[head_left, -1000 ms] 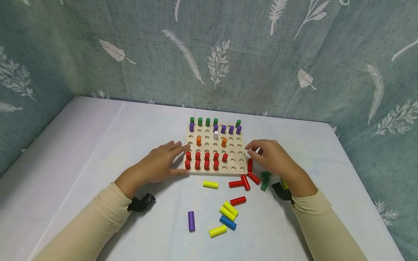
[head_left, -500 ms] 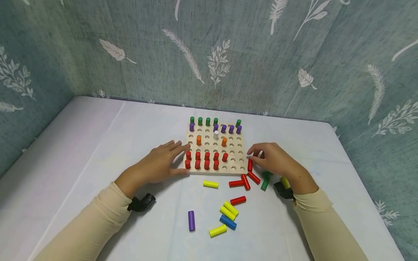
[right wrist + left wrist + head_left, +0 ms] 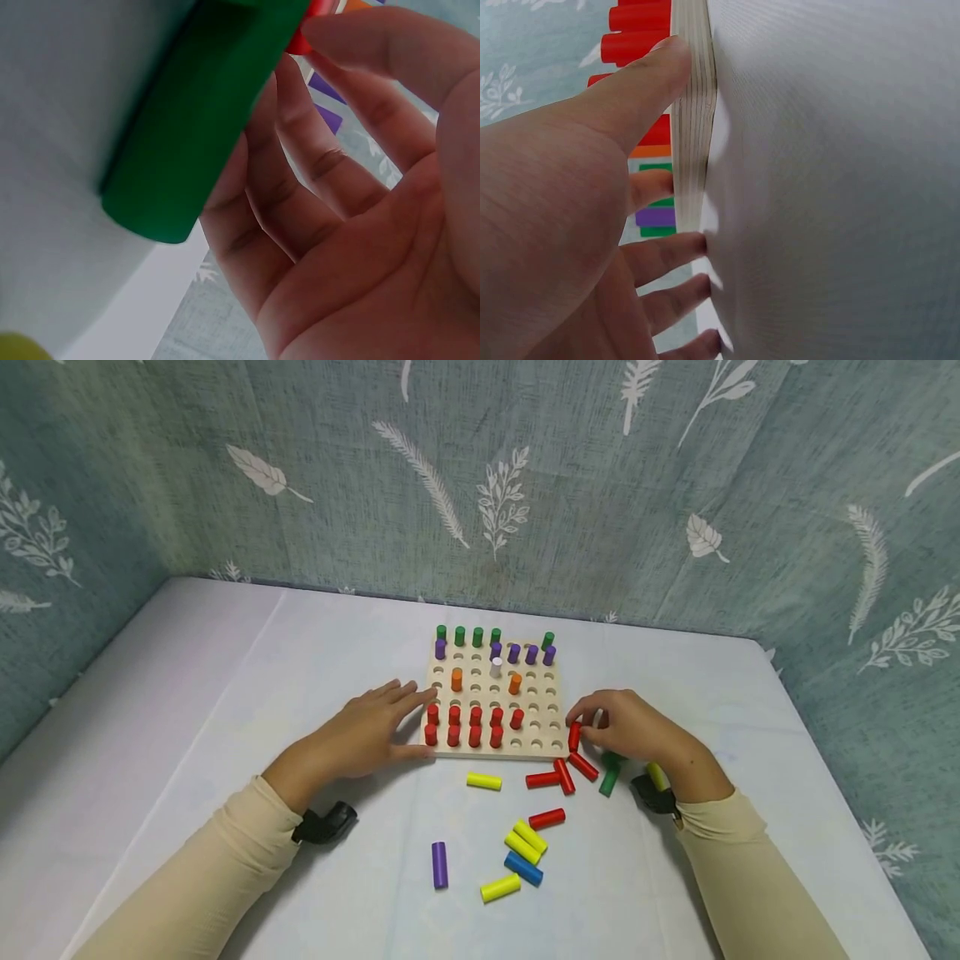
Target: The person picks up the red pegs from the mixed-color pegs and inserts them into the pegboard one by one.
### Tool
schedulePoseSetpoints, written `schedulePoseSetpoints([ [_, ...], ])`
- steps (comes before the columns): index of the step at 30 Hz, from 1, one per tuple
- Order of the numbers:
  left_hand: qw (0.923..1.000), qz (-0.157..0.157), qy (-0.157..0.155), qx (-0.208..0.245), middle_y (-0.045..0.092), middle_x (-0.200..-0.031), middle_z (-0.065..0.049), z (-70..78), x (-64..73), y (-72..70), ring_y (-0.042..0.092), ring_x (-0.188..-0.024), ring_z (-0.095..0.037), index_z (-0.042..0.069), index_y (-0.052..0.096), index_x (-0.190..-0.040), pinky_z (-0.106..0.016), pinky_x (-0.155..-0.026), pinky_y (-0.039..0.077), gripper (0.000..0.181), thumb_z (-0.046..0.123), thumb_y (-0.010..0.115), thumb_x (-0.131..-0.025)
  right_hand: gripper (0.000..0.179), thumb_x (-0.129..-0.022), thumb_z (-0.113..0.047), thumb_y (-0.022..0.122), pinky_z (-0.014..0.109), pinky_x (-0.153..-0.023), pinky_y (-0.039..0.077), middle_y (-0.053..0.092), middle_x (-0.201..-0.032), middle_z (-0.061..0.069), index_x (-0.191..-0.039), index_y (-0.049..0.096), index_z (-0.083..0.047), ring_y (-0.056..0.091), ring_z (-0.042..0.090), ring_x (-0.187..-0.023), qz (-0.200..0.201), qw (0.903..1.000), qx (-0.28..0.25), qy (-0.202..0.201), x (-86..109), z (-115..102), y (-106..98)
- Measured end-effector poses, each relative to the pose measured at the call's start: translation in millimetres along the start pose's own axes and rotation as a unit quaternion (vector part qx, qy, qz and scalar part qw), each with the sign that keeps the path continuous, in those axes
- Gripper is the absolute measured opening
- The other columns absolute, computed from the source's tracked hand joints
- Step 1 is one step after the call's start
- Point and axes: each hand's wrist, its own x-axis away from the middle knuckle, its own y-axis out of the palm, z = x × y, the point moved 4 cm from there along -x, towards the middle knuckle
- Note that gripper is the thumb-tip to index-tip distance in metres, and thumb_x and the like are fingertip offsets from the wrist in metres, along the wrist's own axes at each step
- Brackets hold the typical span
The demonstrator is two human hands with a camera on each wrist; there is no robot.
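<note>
Pale wood makes the pegboard (image 3: 540, 755), which lies mid-table between the two hands. From the head, the left hand (image 3: 367, 727) spreads its fingers wide at the board's left side; the left wrist view adds the thumb tip against its striped edge. Just right of the board, the right hand (image 3: 626, 722) narrows thumb and forefinger on a red peg (image 3: 574, 737); whether it is lifted is hard to tell. The right wrist view shows a loose green peg (image 3: 195, 127) large before these fingers. In the board's holes stand green pegs (image 3: 477, 637) in the farthest row, purple pegs (image 3: 513, 653) next, then one white peg (image 3: 496, 668), two orange pegs (image 3: 457, 680) and, in the two nearest rows, standing red pegs (image 3: 475, 737). Nearer lie yellow pegs (image 3: 500, 888) and a blue peg (image 3: 522, 868).
</note>
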Motion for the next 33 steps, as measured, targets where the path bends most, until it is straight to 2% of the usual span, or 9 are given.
schedulePoseSetpoints([
  [5,1.0,-0.008,-0.001,-0.002,0.034,-0.16,-0.019,-0.8,-0.1,-0.3,0.027,-0.149,-0.044,0.023,0.033,-0.157,-0.066,-0.115,0.027,0.089,0.055,0.073,-0.085,0.026,-0.091,-0.008,0.069,0.025,-0.066,0.055,0.066,-0.096,0.006,-0.117,0.073,-0.011,0.056,0.017,-0.076,-0.013,0.9999,0.002,0.004,-0.1,0.1,0.5],
  [10,1.0,-0.002,0.002,-0.003,0.034,-0.16,-0.019,-1.7,-0.3,-0.1,0.027,-0.149,-0.044,0.023,0.033,-0.157,-0.066,-0.115,0.027,0.089,0.055,0.074,-0.084,0.025,-0.09,-0.008,0.069,0.026,-0.067,0.056,0.066,-0.097,0.007,-0.114,0.073,-0.013,0.058,0.019,-0.078,-0.014,0.9998,0.002,0.015,-0.3,-0.1,0.7],
  [15,1.0,-0.007,0.002,0.002,0.033,-0.161,-0.019,-1.6,-0.4,-1.3,0.027,-0.149,-0.045,0.023,0.033,-0.157,-0.066,-0.115,0.027,0.089,0.054,0.074,-0.085,0.022,-0.09,-0.009,0.07,0.025,-0.066,0.055,0.065,-0.096,0.007,-0.111,0.073,-0.013,0.057,0.019,-0.079,-0.02,0.9996,-0.001,0.021,0.1,1.3,-1.2],
  [23,0.9999,0.003,0.011,0.001,0.035,-0.16,-0.02,-0.8,-0.5,-3.9,0.028,-0.149,-0.045,0.021,0.034,-0.157,-0.067,-0.115,0.028,0.088,0.054,0.074,-0.085,0.019,-0.088,-0.011,0.072,0.026,-0.063,0.054,0.065,-0.09,0.005,-0.107,0.071,-0.013,0.057,0.018,-0.074,-0.014,0.9992,0.001,0.037,1.5,6.2,-5.7],
  [33,0.9999,-0.004,0.008,0.005,0.034,-0.16,-0.019,-1.2,0.2,-1.7,0.028,-0.149,-0.045,0.022,0.033,-0.157,-0.066,-0.115,0.027,0.09,0.054,0.075,-0.084,0.017,-0.089,-0.014,0.075,0.026,-0.063,0.052,0.066,-0.09,0.005,-0.106,0.07,-0.013,0.056,0.018,-0.075,-0.018,0.9992,0.0,0.036,3.3,9.7,-5.7],
])
